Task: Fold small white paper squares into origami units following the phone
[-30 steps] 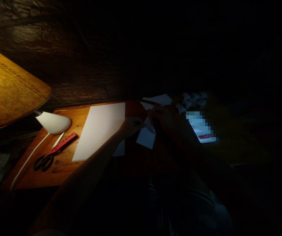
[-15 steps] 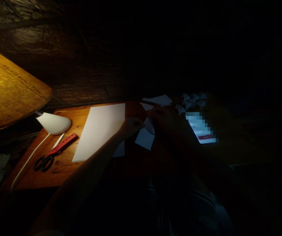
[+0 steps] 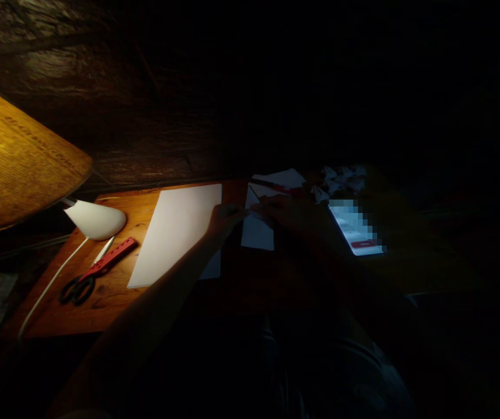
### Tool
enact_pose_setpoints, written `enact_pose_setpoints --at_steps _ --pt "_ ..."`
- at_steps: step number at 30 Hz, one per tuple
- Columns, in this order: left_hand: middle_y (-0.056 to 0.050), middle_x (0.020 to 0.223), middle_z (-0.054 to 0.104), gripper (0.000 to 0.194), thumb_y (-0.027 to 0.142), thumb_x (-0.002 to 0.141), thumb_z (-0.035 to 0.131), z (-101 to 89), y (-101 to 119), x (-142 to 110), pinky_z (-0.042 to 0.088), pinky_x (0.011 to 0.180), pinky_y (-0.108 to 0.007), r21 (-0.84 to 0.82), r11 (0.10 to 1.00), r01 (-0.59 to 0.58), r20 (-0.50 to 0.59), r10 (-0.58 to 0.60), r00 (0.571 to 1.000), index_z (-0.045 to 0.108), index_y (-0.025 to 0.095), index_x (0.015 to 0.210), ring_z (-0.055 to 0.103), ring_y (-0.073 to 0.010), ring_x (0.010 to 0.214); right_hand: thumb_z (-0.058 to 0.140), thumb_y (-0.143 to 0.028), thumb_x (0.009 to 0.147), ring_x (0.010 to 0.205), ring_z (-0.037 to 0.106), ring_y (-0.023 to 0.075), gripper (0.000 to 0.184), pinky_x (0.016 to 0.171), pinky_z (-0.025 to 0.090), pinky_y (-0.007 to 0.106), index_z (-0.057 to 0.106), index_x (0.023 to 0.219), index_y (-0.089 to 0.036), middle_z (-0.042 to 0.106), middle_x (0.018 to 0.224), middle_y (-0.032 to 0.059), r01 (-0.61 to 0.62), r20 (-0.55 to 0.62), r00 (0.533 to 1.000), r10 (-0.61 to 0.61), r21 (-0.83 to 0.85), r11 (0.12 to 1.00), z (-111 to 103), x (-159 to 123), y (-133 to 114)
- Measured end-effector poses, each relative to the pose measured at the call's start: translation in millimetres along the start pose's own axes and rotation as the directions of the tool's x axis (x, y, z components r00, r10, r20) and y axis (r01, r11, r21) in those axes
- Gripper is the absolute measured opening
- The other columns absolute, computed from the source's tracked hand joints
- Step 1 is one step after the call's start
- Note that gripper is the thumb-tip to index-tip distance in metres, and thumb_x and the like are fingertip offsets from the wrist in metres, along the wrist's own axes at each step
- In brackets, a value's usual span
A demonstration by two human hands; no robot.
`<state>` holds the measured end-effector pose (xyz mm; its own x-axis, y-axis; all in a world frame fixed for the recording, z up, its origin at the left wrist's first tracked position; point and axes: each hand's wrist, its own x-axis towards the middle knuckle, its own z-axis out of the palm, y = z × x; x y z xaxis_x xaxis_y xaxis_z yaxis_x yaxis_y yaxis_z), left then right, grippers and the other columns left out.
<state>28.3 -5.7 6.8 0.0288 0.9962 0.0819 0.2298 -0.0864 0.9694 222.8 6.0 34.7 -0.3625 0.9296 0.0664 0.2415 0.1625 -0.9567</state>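
A small white piece of paper hangs between my hands over the dark middle of the table. At its left edge, my left hand pinches it with thumb and fingers. My right hand lies in deep shadow on the other side, its fingers closed on the paper's upper right part. Both hands' fingertips nearly meet near the top of the paper. Behind them lie white paper pieces with a dark, thin object across them; its kind is hard to make out.
Left of my hands lies a stack of white sheets. Farther left are scissors beside a red perforated strip, and a lamp with its cord. A lit phone and crumpled paper are on the right.
The small paper has turned more upright and shifted up a little. My right hand has moved left and slightly down, closer to my left hand, which has risen slightly.
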Motion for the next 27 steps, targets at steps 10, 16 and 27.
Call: enact_pose_setpoints --at_steps 10,16,27 --pt "0.001 0.061 0.062 0.023 0.035 0.068 0.077 1.3 3.3 -1.3 0.041 0.057 -0.024 -0.097 0.995 0.01 -0.003 -0.01 1.0 0.065 0.017 0.062 0.054 -0.0106 0.059 0.069 -0.061 0.081 0.052 0.041 0.0101 0.048 0.051 0.034 0.026 0.053 0.059 -0.021 0.048 0.055 -0.003 0.011 -0.018 1.0 -0.011 0.015 1.0 2.1 0.2 2.0" --pt "0.003 0.056 0.055 0.029 0.041 0.065 0.079 -0.6 1.8 0.1 0.034 0.051 -0.024 -0.098 0.995 0.013 -0.048 -0.018 0.999 0.064 0.017 0.061 0.048 -0.0096 0.055 0.074 -0.053 0.08 0.065 0.054 0.0144 0.035 0.06 0.04 0.028 0.066 0.066 -0.021 0.062 0.066 0.0004 -0.049 0.003 0.999 0.049 0.114 0.992 0.4 1.4 1.8" --pt "0.002 0.056 0.055 0.023 0.032 0.068 0.078 -3.3 1.7 2.6 0.035 0.051 -0.023 -0.162 0.984 -0.074 -0.148 0.05 0.988 0.064 0.016 0.058 0.048 -0.0085 0.054 0.072 -0.043 0.083 0.07 0.059 0.0159 0.026 0.067 0.044 0.029 0.073 0.074 -0.019 0.07 0.075 0.0032 -0.098 -0.034 0.995 0.097 -0.027 0.995 -5.4 -1.3 -5.2"
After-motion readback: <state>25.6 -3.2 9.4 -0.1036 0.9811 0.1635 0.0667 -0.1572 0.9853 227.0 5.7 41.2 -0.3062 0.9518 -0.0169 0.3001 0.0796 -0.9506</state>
